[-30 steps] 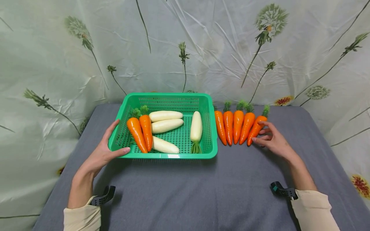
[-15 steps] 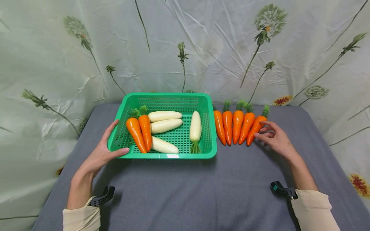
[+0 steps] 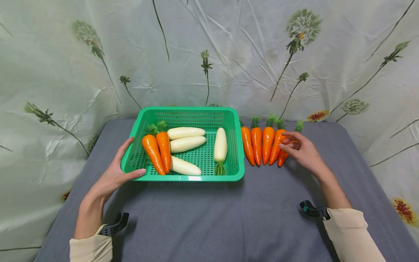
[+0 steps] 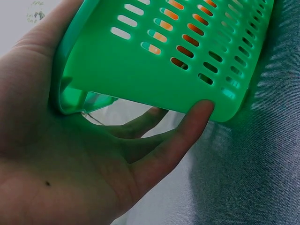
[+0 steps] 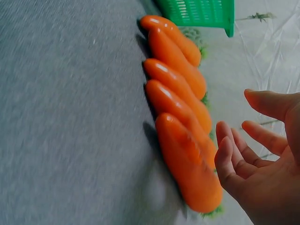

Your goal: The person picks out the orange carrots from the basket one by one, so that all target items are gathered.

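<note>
My left hand [image 3: 114, 169] grips the front left corner of a green plastic basket [image 3: 196, 178], the thumb lying on its front rim. From the left wrist view, the fingers reach along the outside of the slotted wall [image 4: 140, 70]. Inside the basket lie two carrots [image 3: 153, 153] and several white radishes [image 3: 220, 145]. To its right a row of carrots [image 3: 256, 145] lies side by side. My right hand [image 3: 304, 151] hovers over the rightmost carrot [image 5: 187, 173], partly hiding it in the head view. Its fingers are spread loosely with nothing between them.
A grey cloth [image 3: 209, 218] covers the table. Behind it hangs a pale curtain [image 3: 235, 54] printed with dandelions. A black band [image 3: 114, 225] is on each wrist. Green leafy tops [image 3: 255, 122] of the carrot row point toward the curtain.
My right hand has moved left from beside the rightmost carrot to over it, its fingertips reaching the neighbouring carrot in the head view. The left hand stays on the basket.
</note>
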A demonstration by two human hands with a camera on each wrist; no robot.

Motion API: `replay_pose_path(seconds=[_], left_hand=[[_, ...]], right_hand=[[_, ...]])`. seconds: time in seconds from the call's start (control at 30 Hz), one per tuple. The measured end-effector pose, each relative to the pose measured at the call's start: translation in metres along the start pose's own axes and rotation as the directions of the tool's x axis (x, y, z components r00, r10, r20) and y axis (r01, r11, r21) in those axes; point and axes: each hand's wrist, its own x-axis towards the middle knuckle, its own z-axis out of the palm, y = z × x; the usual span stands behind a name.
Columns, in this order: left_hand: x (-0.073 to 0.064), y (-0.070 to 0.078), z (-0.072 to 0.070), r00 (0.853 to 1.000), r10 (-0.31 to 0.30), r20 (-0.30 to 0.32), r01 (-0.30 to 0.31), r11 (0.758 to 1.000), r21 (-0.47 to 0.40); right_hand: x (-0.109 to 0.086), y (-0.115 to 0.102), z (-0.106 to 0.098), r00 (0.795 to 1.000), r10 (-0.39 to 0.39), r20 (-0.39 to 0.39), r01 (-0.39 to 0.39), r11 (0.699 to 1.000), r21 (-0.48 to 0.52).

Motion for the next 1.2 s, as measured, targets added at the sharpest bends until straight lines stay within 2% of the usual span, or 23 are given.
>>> replay_pose_path(seconds=[0.57,0.9,1.2], left_hand=[[0.002,0.0,0.002,1.0,0.0,0.004,0.0,1.0,-0.001],[0.001,-0.002,0.002,1.0,0.006,0.002,-0.006,1.0,-0.026],[0.001,-0.001,0.0,1.0,-0.006,-0.006,0.006,1.0,0.015]], right_hand=[[0.012,-0.036,0.013,0.994,-0.099,-0.035,0.1,0.994,0.041],[0.02,-0.057,0.022,0.992,-0.129,0.003,0.128,0.986,0.103],[0.023,-0.072,0.033,0.986,-0.16,0.045,0.149,0.972,0.181]])
